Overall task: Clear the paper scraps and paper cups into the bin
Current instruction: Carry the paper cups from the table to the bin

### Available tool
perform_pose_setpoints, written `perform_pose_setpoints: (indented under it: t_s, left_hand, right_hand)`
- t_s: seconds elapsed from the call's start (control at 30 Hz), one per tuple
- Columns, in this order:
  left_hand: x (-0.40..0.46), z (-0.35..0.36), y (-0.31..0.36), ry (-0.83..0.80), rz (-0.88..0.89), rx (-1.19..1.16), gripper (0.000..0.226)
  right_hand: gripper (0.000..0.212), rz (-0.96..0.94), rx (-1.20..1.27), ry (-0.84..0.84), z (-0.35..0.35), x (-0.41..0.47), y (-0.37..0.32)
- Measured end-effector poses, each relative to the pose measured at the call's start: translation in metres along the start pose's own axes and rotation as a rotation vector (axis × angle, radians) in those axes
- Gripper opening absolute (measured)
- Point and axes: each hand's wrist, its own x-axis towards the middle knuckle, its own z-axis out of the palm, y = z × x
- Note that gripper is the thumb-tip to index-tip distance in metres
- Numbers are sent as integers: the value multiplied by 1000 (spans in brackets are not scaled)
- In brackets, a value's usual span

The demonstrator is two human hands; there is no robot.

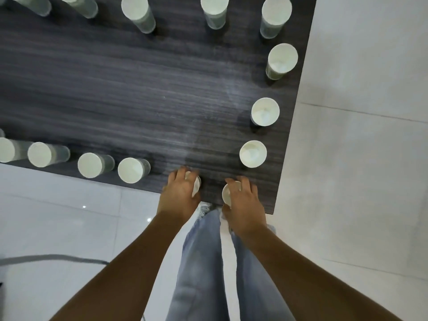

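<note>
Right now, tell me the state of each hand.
Left hand: gripping a paper cup at the table edge.
Right hand: gripping another paper cup.

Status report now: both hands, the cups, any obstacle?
Left hand grips one cup. Right hand grips another cup. Many cups still on table. No bin in view.

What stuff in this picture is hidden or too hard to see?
Head view:
- Bin: not in view anywhere.
- Paper scraps: none can be made out.
- Cup under the left hand: mostly covered by the fingers.
- Cup under the right hand: only part of its rim shows.
- Cups at the top edge: cut off by the frame.
- Feet: hidden by the jeans.
</note>
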Motion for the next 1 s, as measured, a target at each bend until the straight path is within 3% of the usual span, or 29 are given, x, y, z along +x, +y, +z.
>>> perform_pose_setpoints:
  t_s: [0.33,0.6,1.0]
  left_hand:
    - [-44,-63,41,-24,208,81,57]
    - [-97,-114,67,-19,457,197,59]
    - [-202,-147,131,-37,824,372,41]
  right_hand:
    - [70,160,113,111,-57,-77,-25]
    - [56,317,237,306,-77,-154,-56]
    - [61,588,449,560,-70,-301,-42]
